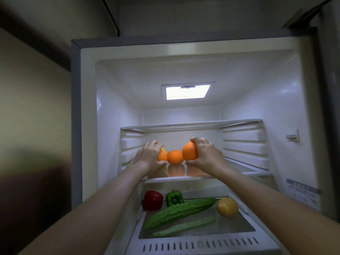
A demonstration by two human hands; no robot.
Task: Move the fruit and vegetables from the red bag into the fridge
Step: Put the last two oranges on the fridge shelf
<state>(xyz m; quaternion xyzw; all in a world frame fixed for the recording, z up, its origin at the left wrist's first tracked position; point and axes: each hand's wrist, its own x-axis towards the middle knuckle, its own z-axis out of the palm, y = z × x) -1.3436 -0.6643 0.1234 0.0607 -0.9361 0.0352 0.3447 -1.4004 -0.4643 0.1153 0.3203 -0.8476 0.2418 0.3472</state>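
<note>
Both my arms reach into the open fridge [88, 115]. On its glass shelf [176, 178], my left hand [147, 157] grips an orange fruit [162, 156] with a yellow-green patch at its top. My right hand [206, 153] grips a second orange [190, 151], tilted and lifted slightly at the shelf. A third orange [175, 157] sits free between them on the glass. The red bag is out of view.
On the shelf below lie a red pepper [152, 200], a green pepper [174, 197], a long bumpy green gourd [180, 211] and a yellow fruit [227, 207]. A vented drawer cover [200, 245] runs along the front. The fridge lamp [187, 92] glows above.
</note>
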